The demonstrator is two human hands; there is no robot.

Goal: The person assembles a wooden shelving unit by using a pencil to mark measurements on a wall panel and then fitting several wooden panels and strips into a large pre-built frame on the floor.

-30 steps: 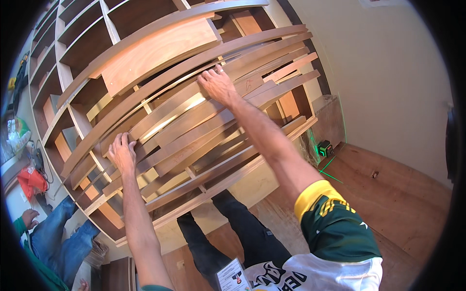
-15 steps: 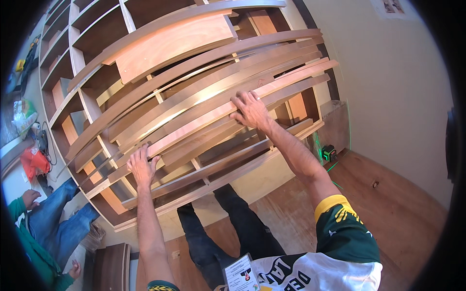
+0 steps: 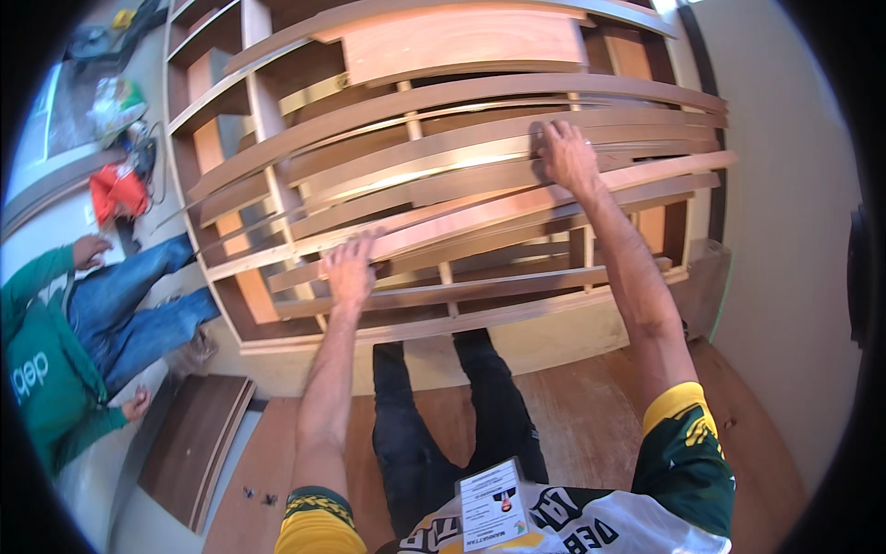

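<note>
Several long wooden strips lie across an open wooden frame with many compartments [image 3: 242,349]. My left hand [image 3: 349,270] is bent over the left end of a light pinkish strip [image 3: 452,222], thumb towards me. Farther right, my right hand [image 3: 570,159] reaches past that strip. Its curled fingers grip the edge of a brown wooden strip [image 3: 637,121] behind it; the fingertips are partly hidden. Another brown strip [image 3: 498,284] rests nearer to me, by the frame's front edge.
A wide light panel [image 3: 461,46] lies on the frame's far part. At left sits a co-worker in a green top [image 3: 55,323] and jeans. Beyond are a red bag [image 3: 118,192] and a cable. Brown boards [image 3: 194,443] lie at lower left; a wall [image 3: 784,203] stands at right.
The view has swung so that the frame sits farther right. My right hand has shifted from the light strip to the brown strip behind it. The left hand stays at the light strip's left end.
</note>
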